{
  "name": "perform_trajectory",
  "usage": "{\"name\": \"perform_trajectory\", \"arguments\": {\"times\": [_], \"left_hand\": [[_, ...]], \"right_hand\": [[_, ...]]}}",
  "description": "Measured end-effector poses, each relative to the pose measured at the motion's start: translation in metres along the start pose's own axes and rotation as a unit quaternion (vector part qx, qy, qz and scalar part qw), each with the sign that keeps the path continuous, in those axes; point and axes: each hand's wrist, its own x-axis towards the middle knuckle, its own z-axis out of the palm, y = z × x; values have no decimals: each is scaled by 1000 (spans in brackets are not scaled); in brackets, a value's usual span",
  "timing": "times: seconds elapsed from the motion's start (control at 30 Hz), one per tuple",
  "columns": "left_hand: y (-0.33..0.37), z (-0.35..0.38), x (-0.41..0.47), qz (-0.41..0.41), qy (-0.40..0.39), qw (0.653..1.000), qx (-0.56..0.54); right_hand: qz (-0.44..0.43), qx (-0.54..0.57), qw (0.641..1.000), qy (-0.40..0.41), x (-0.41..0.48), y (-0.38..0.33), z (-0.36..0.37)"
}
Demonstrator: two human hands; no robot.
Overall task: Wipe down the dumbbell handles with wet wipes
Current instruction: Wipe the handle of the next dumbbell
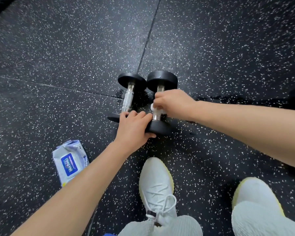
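Note:
Two black dumbbells with chrome handles lie side by side on the speckled rubber floor. My right hand [173,103] is wrapped round the handle of the right dumbbell [162,80], gripping a white wet wipe [153,107] against it. My left hand [134,128] grips the near head of that same dumbbell [160,127], thumb underneath at the front. The left dumbbell [128,99] lies untouched, its knurled handle bare; its near head is partly hidden behind my left hand.
A pack of wet wipes [70,163] lies on the floor to the left, beside my left forearm. My two white shoes [157,186] [255,189] stand just below the dumbbells. Floor mat seams run past the weights.

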Motion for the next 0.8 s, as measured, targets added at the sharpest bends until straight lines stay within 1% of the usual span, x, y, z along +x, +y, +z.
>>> {"name": "perform_trajectory", "arguments": {"times": [0.1,0.13,0.2,0.33,0.4,0.47,0.57,0.63,0.73,0.8], "left_hand": [[-1,-2,0,6,-12,1000,-1],[-1,-3,0,8,-16,1000,1],[-2,-3,1,11,-20,1000,0],[-3,-2,2,19,-13,1000,2],[-4,0,2,25,-2,1000,7],[-5,1,2,28,3,1000,7],[-5,-1,3,32,1,999,1],[-4,-2,4,35,-1,999,1],[-3,-3,5,34,-2,999,1],[-2,-2,4,30,-4,1000,3]], "right_hand": [[103,-2,995,8,17,9,-9],[119,-1,993,9,18,8,-9],[98,-5,995,11,12,2,-5],[-14,30,999,-25,-15,-12,4],[-24,28,999,-27,-15,-10,2],[10,6,1000,-14,-3,-5,-2],[126,-25,992,-1,16,3,-11],[170,-50,984,5,21,1,-13],[172,-40,984,7,15,-8,-8],[138,3,990,13,2,-11,-1]]}}
